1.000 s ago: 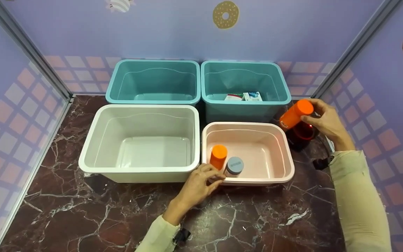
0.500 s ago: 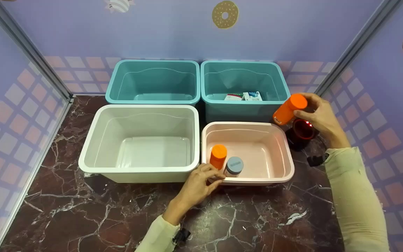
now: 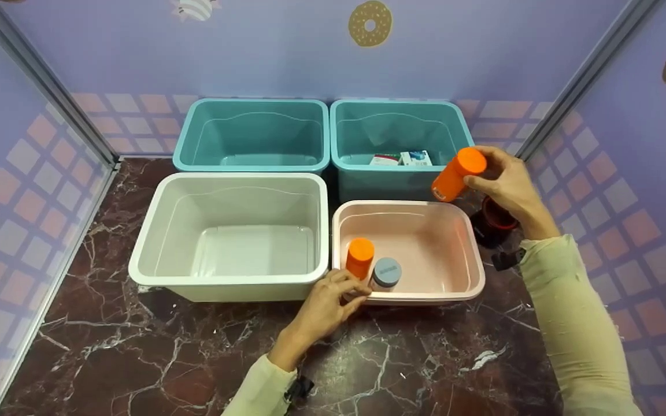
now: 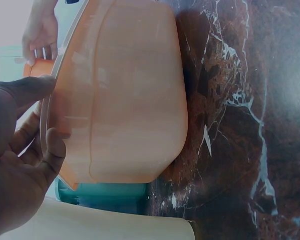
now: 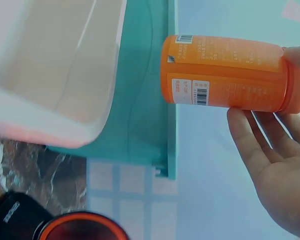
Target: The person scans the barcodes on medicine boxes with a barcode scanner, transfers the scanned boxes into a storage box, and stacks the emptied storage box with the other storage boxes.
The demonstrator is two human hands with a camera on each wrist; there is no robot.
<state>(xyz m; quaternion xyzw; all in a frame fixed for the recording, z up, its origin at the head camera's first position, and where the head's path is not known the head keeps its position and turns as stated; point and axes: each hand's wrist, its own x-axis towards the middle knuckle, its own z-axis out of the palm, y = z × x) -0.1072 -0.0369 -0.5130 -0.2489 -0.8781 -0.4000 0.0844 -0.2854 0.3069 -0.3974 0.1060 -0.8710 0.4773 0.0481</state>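
My right hand (image 3: 509,182) holds an orange pill bottle (image 3: 454,179) by its capped end, tilted in the air just above the back right rim of the pink tub (image 3: 420,231). In the right wrist view, the label and barcodes of the bottle (image 5: 225,75) show between thumb and fingers. My left hand (image 3: 333,300) grips the tub's front left corner; the left wrist view has its fingers (image 4: 53,155) and thumb on either side of the rim. Inside the tub, another orange bottle (image 3: 360,260) and a grey-lidded jar (image 3: 387,274) stand near that corner.
A white bin (image 3: 229,281) stands left of the tub. Behind are two teal bins, the left one (image 3: 252,167) and the right one (image 3: 402,185), which contains small boxes (image 3: 415,158). A dark, red-rimmed cylinder (image 3: 492,222) stands on the marbled table (image 3: 425,358) at right.
My right hand has carried the orange bottle left and slightly up, away from the dark cylinder toward the pink tub. The left hand has stayed at the tub's corner.
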